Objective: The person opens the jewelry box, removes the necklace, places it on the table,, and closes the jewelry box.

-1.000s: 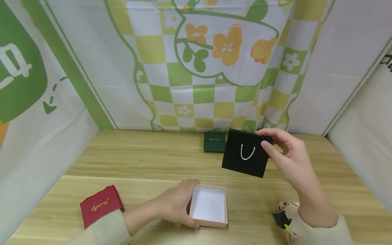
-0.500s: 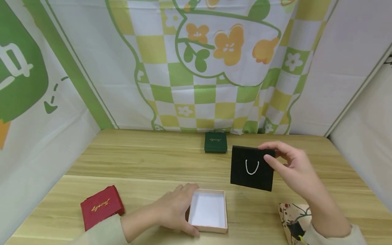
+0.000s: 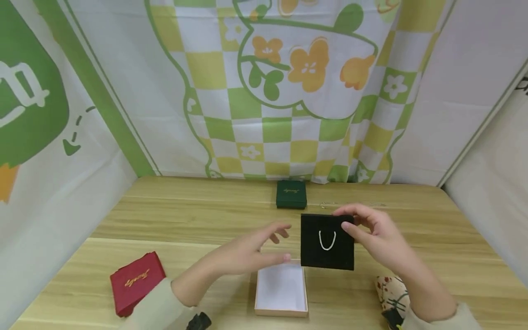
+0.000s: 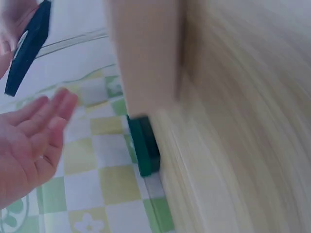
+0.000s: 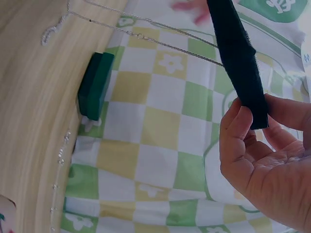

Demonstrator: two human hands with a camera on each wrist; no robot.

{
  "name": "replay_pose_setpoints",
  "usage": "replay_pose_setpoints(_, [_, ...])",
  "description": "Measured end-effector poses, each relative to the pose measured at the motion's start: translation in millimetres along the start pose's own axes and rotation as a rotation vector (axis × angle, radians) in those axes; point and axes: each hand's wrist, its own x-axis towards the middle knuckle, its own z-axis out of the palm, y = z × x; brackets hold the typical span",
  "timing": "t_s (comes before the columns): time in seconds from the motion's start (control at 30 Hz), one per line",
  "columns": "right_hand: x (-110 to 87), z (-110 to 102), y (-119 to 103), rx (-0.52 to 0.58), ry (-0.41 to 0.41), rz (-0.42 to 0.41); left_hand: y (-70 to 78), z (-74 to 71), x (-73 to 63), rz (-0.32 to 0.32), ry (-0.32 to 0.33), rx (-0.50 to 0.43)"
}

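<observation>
My right hand (image 3: 381,236) pinches the upper right corner of a black jewelry pad (image 3: 327,254), held upright above the table. A silver chain forms a U on its face. From the pad's back side a silver necklace chain (image 5: 180,49) hangs down, seen in the right wrist view. Beside the pad, my left hand (image 3: 247,252) hovers, fingers apart and holding nothing. In the left wrist view its palm faces the pad (image 4: 30,48) with a gap between them. Below stands an open shallow box (image 3: 282,288) with a white inside, its far edge partly behind the left hand.
A dark green box (image 3: 291,195) stands at the back of the table. Another thin chain (image 5: 56,184) lies to its right. A red pouch (image 3: 138,282) lies at left, a floral-patterned item (image 3: 392,293) by the right forearm, and a small black object (image 3: 199,321) at the front edge.
My left hand has let go of the open box and risen toward the pad. The right hand has brought the black pad lower and nearer, then slightly left.
</observation>
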Motion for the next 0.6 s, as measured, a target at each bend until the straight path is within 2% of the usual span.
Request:
replay_pose_setpoints(0.07, [0.3, 2, 0, 0.013, -0.018, 0.016, 0.8, 0.3, 11.7, 0.049, 0.025, -0.1])
replay_pose_setpoints(0.13, [0.6, 5, 0, 0.018, -0.027, 0.024, 0.6, 1.7, 20.5, 0.072, 0.048, -0.163])
replay_pose_setpoints(0.37, [1.8, 13, -2, 0.017, -0.018, 0.026, 3.1, 6.4, 37.5, 0.097, 0.015, -0.372])
replay_pose_setpoints(0.5, [2.1, 18, -2, -0.014, 0.035, -0.01, 3.3, 6.3, 38.4, 0.061, 0.039, -0.433])
replay_pose_setpoints(0.6, [2.3, 22, -2, -0.091, 0.12, -0.106, 2.6, 4.8, 38.3, 0.012, 0.07, -0.443])
